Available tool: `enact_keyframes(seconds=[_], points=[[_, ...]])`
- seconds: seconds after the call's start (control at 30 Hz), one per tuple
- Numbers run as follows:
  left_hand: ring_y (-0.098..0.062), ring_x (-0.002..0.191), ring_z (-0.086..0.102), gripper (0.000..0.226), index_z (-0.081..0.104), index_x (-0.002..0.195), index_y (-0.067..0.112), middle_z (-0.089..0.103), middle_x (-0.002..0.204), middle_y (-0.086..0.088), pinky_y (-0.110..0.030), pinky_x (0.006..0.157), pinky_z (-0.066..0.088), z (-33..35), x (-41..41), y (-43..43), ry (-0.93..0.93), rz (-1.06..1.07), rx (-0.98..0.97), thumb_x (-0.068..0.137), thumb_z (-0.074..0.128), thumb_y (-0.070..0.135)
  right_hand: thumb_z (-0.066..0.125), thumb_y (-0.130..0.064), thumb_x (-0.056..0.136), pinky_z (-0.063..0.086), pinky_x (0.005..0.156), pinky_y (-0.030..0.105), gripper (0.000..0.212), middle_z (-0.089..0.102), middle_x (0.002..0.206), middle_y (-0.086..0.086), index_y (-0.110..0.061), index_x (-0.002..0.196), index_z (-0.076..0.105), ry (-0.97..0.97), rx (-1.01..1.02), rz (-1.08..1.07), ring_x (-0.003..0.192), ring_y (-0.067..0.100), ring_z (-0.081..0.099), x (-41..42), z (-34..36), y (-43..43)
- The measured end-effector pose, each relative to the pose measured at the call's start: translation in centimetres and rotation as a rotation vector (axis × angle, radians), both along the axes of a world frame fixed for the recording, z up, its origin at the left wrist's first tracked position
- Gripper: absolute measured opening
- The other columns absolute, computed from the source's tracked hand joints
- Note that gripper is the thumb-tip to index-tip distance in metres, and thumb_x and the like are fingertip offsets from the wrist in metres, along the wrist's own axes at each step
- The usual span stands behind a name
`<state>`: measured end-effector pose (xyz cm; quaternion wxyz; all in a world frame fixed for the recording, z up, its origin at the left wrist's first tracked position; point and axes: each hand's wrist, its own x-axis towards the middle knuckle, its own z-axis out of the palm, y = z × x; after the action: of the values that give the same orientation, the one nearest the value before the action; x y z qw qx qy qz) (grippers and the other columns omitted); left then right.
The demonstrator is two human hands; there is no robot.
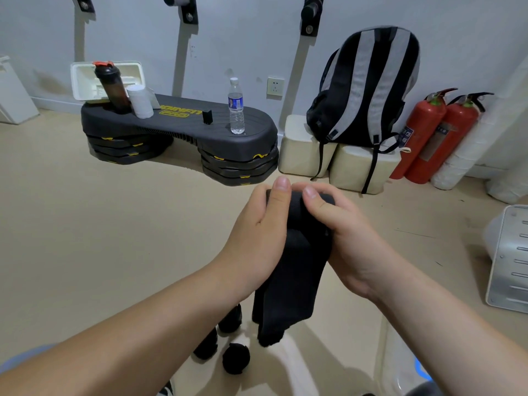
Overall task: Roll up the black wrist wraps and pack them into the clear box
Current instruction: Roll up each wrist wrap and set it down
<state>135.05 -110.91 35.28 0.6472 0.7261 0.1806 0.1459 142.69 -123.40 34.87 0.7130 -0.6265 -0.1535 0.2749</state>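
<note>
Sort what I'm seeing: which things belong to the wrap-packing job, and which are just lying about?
Job: wrist wrap, gripped by left hand and right hand; rolled wraps on the floor.
Lying about: water bottle, shaker bottle, backpack, fire extinguishers, step platform.

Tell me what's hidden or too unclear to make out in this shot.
All in the head view:
wrist wrap: rolled top covered by the left hand and right hand, so how far it is rolled is unclear.
rolled wraps on the floor: partly behind the left forearm, count uncertain.
clear box: not identifiable; the lower right corner is blurred and cut off.
water bottle label: too small to read.
</note>
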Motion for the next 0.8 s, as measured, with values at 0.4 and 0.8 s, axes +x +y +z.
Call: enact_keyframes(seconds=[0.4,0.8], points=[[-0.014,0.083,0.067,0.012,0.056,0.114,0.027,0.068,0.088,0.006,-0.032,0.074,0.055,-0.1,-0.5,2.5,-0.119,-0.253,0.241,0.105,0.064,0.026,0.035,-0.087,0.091,0.056,0.099,0.065,0.077,0.077,0.124,0.006,-0.030,0.132,0.066,-0.118,-0.247,0.142,0.115,0.030,0.074,0.2,0.1,0.4],[-0.012,0.105,0.075,0.051,0.068,0.115,0.033,0.078,0.110,0.007,-0.042,0.092,0.059,0.4,-0.5,3.1,0.103,-0.234,-0.030,0.095,0.050,0.076,0.073,-0.012,0.087,0.059,0.069,0.027,0.030,0.072,0.095,-0.002,-0.021,0.113,0.060,-0.065,0.112,0.152,0.083,0.016,0.069,0.3,0.3,-0.7]])
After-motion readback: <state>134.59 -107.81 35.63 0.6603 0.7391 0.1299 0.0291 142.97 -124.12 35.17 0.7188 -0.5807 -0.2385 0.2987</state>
